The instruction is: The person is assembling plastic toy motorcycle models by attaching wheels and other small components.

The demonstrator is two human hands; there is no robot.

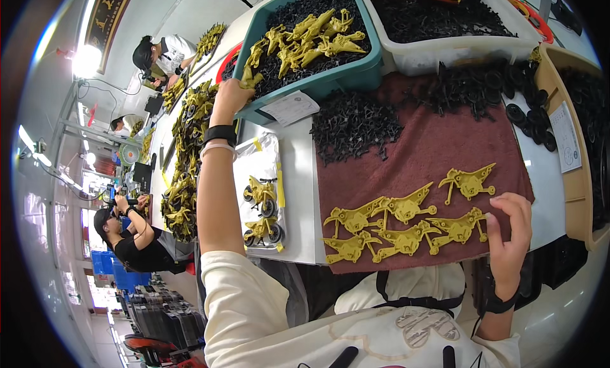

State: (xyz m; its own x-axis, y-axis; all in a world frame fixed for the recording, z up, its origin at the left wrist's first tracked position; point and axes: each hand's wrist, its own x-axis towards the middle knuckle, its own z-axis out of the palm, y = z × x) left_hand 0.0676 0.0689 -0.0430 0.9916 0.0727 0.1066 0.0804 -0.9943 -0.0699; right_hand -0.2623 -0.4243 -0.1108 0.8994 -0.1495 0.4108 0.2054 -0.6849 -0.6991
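My left hand (231, 100) reaches to the near left corner of a teal bin (337, 82), its fingers closed on a yellow plastic motorcycle-shaped part (250, 79). More yellow parts (311, 37) lie in that bin on a bed of small black pieces. My right hand (510, 231) is at the right side of a maroon cloth (457, 139), thumb and fingers curved apart, with nothing visible between them. Beside it, several yellow motorcycle-shaped parts (403, 238) lie in two rows. One more yellow part (469, 182) lies just above these rows.
Small black pieces (356, 123) are heaped on the cloth; black wheels (534, 120) lie at its right. A white bin (457, 50) and a tan box (575, 196) border the work area. Left are a tray with toy motorcycles (260, 206) and piled yellow parts (184, 164). Other people sit farther left.
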